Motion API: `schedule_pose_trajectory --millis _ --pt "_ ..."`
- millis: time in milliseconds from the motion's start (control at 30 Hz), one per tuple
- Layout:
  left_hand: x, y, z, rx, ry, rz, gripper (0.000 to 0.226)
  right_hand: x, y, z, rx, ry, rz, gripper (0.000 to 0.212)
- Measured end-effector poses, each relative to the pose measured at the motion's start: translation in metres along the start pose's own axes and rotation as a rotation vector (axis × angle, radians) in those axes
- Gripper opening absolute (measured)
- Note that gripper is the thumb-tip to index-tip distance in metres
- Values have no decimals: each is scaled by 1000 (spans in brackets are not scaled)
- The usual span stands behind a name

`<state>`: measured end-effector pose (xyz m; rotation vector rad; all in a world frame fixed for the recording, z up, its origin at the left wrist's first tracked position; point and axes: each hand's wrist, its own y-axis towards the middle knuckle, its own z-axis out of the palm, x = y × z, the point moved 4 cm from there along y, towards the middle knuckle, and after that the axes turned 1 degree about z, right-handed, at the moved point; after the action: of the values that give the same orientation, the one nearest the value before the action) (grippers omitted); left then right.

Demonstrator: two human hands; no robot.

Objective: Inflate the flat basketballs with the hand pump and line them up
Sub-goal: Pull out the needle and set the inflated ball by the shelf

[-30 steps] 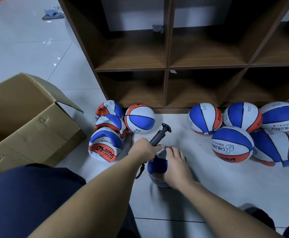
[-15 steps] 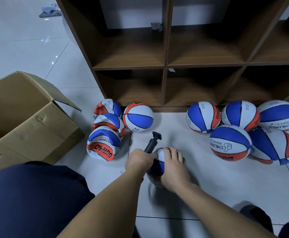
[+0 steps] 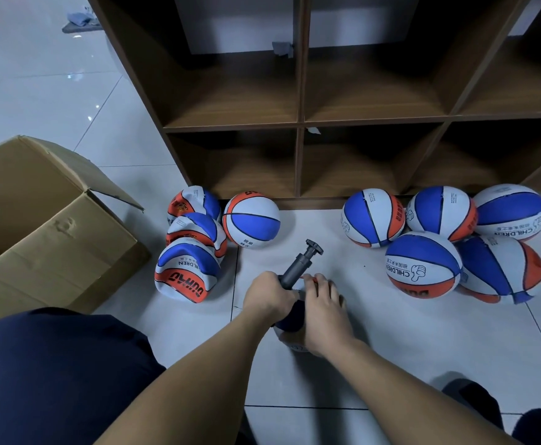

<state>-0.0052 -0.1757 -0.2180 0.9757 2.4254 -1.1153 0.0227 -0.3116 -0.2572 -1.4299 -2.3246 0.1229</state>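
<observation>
White floor tiles [image 3: 407, 342], pump [image 3: 298, 266] within left-hand fingers [image 3: 274, 289] over basketball [image 3: 290, 321].

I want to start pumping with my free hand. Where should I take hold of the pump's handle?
Grip the T-shaped crossbar atop the hand pump, from above and behind. It stands clear, tilted away, while the left hand holds the barrel and the right hand steadies the ball.

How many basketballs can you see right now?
10. Four lie left by the cardboard box. Five lie right. One lies under the hands. The box may hide more.
</observation>
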Motion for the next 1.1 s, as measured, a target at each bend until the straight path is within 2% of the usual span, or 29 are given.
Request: schedule_pose_trajectory --millis 233,367,433,567,800,933,1100 --pt "-7 -6 2 -116 127 49 10 1 -4 -10 5 -10 -41 136" --pt "-13 -10 0 -108 186 72 6 1 -5 -12 -3 -11 -42 129" --pt "-18 -13 -6 -113 179 65 8 -1 -5 -11 29 4 -36 135" --pt "-46 -11 -48 -110 135 90 16 -6 1 -15 64 45 -23 139" --pt "-81 -26 -146 110 -33 145 22 -1 22 -26 33 89 -29 133" --pt "-66 -23 -193 56 136 142 21 6 67 -57 -64 11 -43 126" --pt "-53 -6 -209 3 172 107 19 1 131 -74 -133 -67 -79 134"
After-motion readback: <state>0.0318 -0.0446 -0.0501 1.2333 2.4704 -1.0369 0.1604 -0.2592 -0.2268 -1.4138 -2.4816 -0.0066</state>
